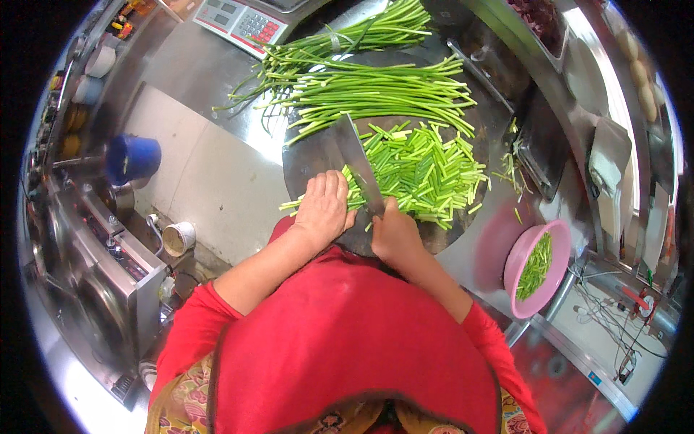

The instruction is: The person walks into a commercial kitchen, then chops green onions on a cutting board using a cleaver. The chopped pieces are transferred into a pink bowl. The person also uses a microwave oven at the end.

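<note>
My right hand (397, 230) grips the handle of a cleaver (355, 160), whose broad blade stands across a small bunch of green stalks. Just left of the blade, my left hand (326, 203) presses on those stalks (290, 205), and their ends stick out past its far side. Cut stalk pieces (428, 168) lie heaped to the right of the cleaver on a round, dark chopping board (309, 163). Long uncut garlic stalks (379, 92) lie across the board's back part. Behind them is another bunch (368, 32), tied with a pale band.
A pink bowl (511, 271) with cut green pieces stands at the right. At the back left is a digital scale (238, 24). Dark trays (542, 146) and stalk scraps (511, 163) lie right of the board. A blue bucket (133, 158) stands lower down at the left.
</note>
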Available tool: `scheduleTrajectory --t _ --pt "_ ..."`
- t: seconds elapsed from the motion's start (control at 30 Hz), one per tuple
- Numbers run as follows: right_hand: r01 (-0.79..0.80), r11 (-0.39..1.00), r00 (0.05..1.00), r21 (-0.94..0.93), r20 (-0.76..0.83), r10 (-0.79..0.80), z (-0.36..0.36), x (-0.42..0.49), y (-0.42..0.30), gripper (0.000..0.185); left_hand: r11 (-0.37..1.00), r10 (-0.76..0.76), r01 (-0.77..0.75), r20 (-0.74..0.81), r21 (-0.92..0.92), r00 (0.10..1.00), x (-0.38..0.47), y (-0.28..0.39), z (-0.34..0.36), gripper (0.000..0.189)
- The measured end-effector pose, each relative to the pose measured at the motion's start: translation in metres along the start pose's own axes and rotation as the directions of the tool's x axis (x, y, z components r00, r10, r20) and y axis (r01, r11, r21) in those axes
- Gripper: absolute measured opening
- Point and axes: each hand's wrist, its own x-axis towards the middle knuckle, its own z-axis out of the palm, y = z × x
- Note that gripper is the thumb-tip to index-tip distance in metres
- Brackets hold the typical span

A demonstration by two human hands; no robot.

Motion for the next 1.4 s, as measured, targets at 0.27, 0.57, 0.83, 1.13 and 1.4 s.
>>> scheduleTrajectory --t 0.27,0.57,0.83,1.13,1.4 --pt "0.094 0.971 0.954 0.221 -0.3 -0.024 0.008 -0.009 0.024 0.035 0.999 -0.007 0.007 0.009 -0.041 1.0 0.018 0.006 -0.004 0.089" --pt "-0.032 0.999 0.995 -0.031 0.091 0.035 -0.023 -0.057 0.016 0.033 0.994 -0.103 0.104 0.021 -0.034 0.994 -0.014 -0.012 -0.018 0.104" --pt "0.023 0.995 0.997 -0.093 0.074 -0.016 -0.001 -0.025 -0.004 0.029 1.0 -0.013 0.013 0.024 -0.028 1.0 -0.025 -0.009 0.008 0.076" --pt "-0.01 0.994 0.987 0.111 -0.157 0.028 0.011 -0.017 0.017 0.032 0.994 -0.008 0.006 -0.01 -0.107 1.0 -0.002 -0.005 0.009 0.08" --pt "0.023 0.995 0.997 -0.102 0.073 -0.015 -0.008 -0.052 0.002 0.031 0.818 -0.012 -0.134 -0.25 -0.56 0.968 -0.038 -0.025 0.004 0.051"
